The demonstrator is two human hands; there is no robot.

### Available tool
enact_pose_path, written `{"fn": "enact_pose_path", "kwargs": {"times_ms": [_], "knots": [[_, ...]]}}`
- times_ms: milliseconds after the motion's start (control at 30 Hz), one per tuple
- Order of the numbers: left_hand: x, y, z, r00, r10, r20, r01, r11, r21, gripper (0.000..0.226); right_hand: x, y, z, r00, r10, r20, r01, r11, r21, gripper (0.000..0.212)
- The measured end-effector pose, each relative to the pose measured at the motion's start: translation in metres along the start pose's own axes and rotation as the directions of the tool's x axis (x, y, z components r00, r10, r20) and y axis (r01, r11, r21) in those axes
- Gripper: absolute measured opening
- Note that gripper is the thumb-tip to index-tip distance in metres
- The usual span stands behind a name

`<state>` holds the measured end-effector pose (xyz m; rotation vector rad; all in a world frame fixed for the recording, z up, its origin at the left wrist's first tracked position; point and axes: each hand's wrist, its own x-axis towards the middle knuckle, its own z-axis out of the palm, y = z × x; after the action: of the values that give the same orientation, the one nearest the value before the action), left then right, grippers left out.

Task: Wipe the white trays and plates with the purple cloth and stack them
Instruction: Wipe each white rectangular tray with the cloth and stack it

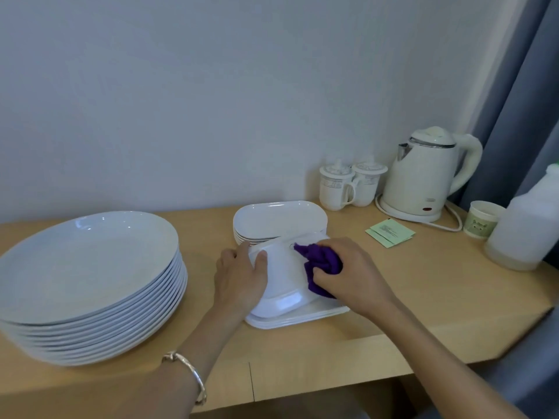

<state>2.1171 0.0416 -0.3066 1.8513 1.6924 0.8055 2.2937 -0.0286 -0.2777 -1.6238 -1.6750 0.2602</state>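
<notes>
Tray [279, 282]: I see it resting on the tray pile [302, 318], middle of the desk [408, 285], nearer the front edge.
Left hand [239, 275]: fingers curled over its left rim, steadying it.
Right hand [352, 272]: fingers bunched around the cloth [320, 261].
Wipe: I'd use overlapping strokes, light pressure, rim held firm.

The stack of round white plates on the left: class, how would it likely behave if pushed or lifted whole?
The stack of round plates is roughly ten deep, so probably heavy. Glossy rims suggest plates may slide on each other if shoved. They look ceramic, so likely rigid and breakable.
</notes>
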Motion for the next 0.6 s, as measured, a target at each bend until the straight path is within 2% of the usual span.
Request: {"fn": "enact_pose_path", "kwargs": {"times_ms": [100,233,333,400,467,533,600], "knots": [[-0.006,-0.004,0.0,0.999,0.042,0.005,-0.042,0.998,0.045,0.043,0.003,0.009,0.018,0.998,-0.053,0.035,0.054,0.998,-0.043,0.027],[-0.005,-0.005,0.006,0.999,0.054,-0.007,-0.052,0.991,0.123,0.049,0.012,0.009,0.029,0.996,-0.076,-0.047,0.072,0.994,-0.084,0.034],[-0.005,-0.001,0.011,0.998,0.067,-0.007,-0.064,0.976,0.208,0.047,0.004,-0.001,0.045,0.972,-0.224,0.071,0.228,0.972,-0.057,0.045],[-0.004,-0.003,0.012,0.996,0.084,-0.007,-0.08,0.969,0.235,0.047,0.004,0.0,0.042,0.95,-0.279,0.138,0.289,0.956,-0.051,0.044],[-0.001,-0.006,0.013,0.992,0.127,-0.018,-0.117,0.951,0.286,0.051,0.02,0.016,0.028,0.968,-0.238,0.075,0.244,0.967,-0.075,0.034],[0.0,-0.007,0.015,0.99,0.14,-0.001,-0.131,0.929,0.345,0.058,0.038,0.032,0.012,0.996,-0.067,-0.055,0.061,0.993,-0.102,0.02],[0.0,-0.007,0.016,0.99,0.136,0.028,-0.137,0.913,0.384,0.06,0.039,0.033,0.013,0.992,0.026,-0.122,-0.039,0.993,-0.11,0.024]]}}
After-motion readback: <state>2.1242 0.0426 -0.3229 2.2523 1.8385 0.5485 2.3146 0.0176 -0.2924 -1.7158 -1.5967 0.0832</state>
